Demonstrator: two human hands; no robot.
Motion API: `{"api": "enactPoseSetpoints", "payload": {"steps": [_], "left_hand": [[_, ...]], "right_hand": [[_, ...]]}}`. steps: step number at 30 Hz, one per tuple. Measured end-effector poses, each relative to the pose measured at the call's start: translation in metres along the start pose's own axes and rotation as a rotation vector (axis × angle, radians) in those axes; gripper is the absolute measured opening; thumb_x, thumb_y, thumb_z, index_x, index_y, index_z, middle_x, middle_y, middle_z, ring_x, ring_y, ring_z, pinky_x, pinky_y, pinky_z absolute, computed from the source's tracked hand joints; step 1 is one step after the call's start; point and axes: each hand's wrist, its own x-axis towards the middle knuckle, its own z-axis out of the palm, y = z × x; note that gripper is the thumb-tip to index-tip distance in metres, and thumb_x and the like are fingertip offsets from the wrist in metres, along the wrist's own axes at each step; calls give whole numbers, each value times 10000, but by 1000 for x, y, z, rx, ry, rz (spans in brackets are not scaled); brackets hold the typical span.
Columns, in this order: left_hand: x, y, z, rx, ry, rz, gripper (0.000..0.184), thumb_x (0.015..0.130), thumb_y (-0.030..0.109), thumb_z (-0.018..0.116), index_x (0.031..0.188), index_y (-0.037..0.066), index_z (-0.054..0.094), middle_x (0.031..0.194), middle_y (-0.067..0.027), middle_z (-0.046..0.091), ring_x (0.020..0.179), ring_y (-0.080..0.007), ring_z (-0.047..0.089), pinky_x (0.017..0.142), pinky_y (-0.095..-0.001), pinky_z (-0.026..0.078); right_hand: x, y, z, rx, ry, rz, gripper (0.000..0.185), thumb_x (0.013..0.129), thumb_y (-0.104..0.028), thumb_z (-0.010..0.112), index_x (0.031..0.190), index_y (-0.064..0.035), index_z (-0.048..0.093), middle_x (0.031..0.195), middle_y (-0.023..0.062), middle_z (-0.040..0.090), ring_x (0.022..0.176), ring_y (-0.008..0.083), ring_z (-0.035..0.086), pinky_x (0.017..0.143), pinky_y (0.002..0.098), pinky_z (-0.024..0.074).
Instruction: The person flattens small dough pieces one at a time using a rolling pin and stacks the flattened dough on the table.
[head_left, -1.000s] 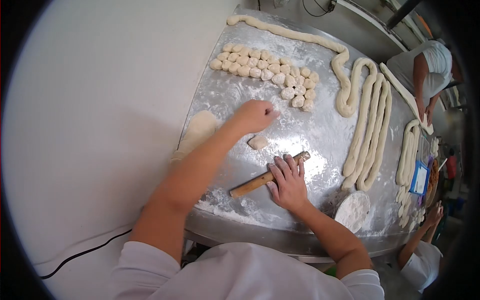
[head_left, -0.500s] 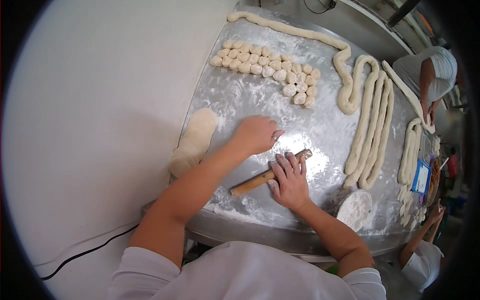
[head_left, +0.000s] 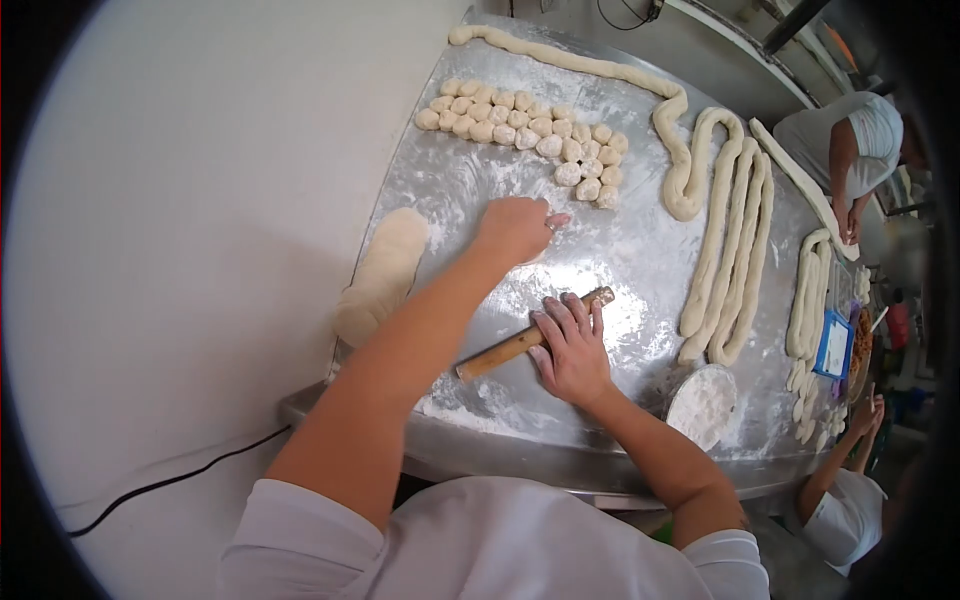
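My left hand (head_left: 514,228) is over the floured metal table, its fingers curled in. A pale edge of a dough piece (head_left: 536,258) peeks out below it; whatever its fingers hold, if anything, is hidden. Nearer to me, my right hand (head_left: 574,352) lies over a wooden rolling pin (head_left: 495,357), fingers draped across its right half. Several small dough balls (head_left: 502,133) sit in rows beyond my hands. Left of my left forearm lies a thick dough slab (head_left: 385,270).
Long dough ropes (head_left: 735,250) lie folded at the right. A bowl of flour (head_left: 703,405) stands near the front edge. Farther right are a blue-framed container (head_left: 834,345) and two other people, one with hands on dough (head_left: 800,180). A wall (head_left: 200,220) borders the left.
My left hand came down over the small dough piece, covering it, then shifted slightly up the table; a sliver of dough now shows. My right hand stays on the rolling pin.
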Motion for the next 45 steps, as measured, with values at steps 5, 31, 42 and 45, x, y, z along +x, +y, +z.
{"api": "enactPoseSetpoints", "payload": {"steps": [5, 31, 42, 45], "left_hand": [[-51, -36, 18, 6, 214, 193, 323, 954, 317, 839, 1022, 23, 724, 1044, -203, 770, 982, -392, 741, 889, -508, 572], [-121, -52, -3, -591, -444, -232, 348, 993, 351, 752, 1099, 26, 818, 948, -221, 800, 832, -417, 763, 808, -496, 597], [-122, -39, -23, -159, -247, -170, 417, 970, 441, 755, 969, 28, 814, 823, -235, 767, 818, -428, 757, 792, -505, 599], [-118, -47, -28, -227, -203, -147, 360, 997, 386, 739, 945, 37, 807, 818, -227, 769, 808, -423, 758, 783, -499, 600]], "right_hand": [[0, -1, -1, 35, -1, 3, 490, 990, -371, 699, 1398, -103, 660, 1550, 168, 553, 1524, 449, 424, 1280, 715, 223], [16, 5, -2, -86, -84, 66, 603, 1060, -342, 587, 1594, -65, 540, 1734, 232, 383, 1564, 497, 369, 1283, 695, 209], [180, -25, 32, -135, 93, 240, 738, 1091, -450, 521, 1661, -1, 388, 1763, 262, 309, 1629, 468, 275, 1321, 645, 185], [174, -25, 29, -7, 153, 193, 688, 1095, -411, 525, 1630, 9, 424, 1723, 268, 376, 1608, 471, 310, 1318, 647, 183]]}}
